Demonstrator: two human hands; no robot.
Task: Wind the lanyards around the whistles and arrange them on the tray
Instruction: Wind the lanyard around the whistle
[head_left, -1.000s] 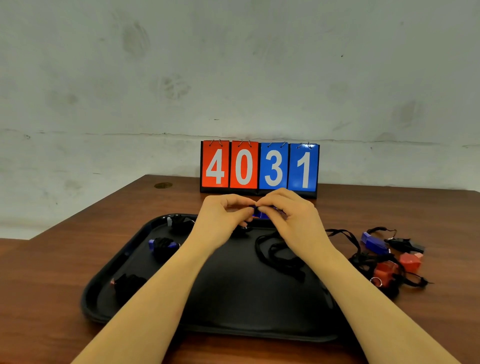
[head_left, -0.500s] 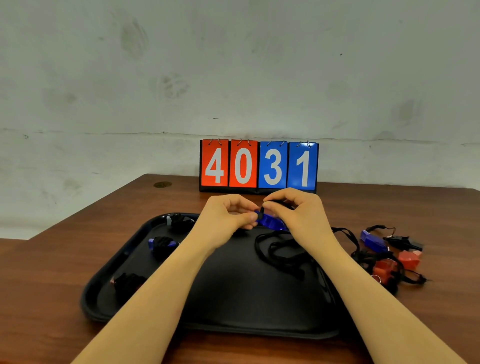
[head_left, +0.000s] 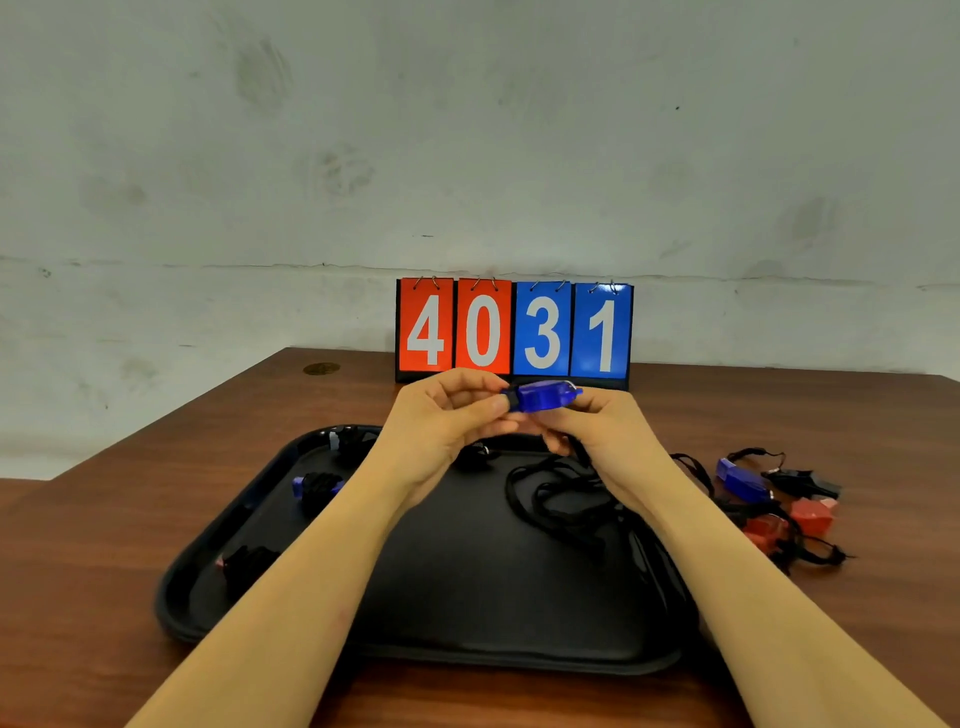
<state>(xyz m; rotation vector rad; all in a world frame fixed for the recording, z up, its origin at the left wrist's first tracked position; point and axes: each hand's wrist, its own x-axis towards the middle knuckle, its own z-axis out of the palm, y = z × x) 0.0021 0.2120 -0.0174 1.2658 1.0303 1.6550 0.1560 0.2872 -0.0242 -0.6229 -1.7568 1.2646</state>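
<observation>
While both forearms reach forward over the black tray (head_left: 270, 525), the left hand (head_left: 441, 431) pinches the blue whistle (head_left: 543, 397) at its left end and the right hand (head_left: 602, 436) curls beneath it, holding it above the tray with its black lanyard (head_left: 558, 499) trailing down.

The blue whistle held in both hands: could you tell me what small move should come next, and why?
Probably start the first wrap: the blue whistle is bare, pinched by the left hand and right hand, while its black lanyard hangs loose onto the tray.
</observation>
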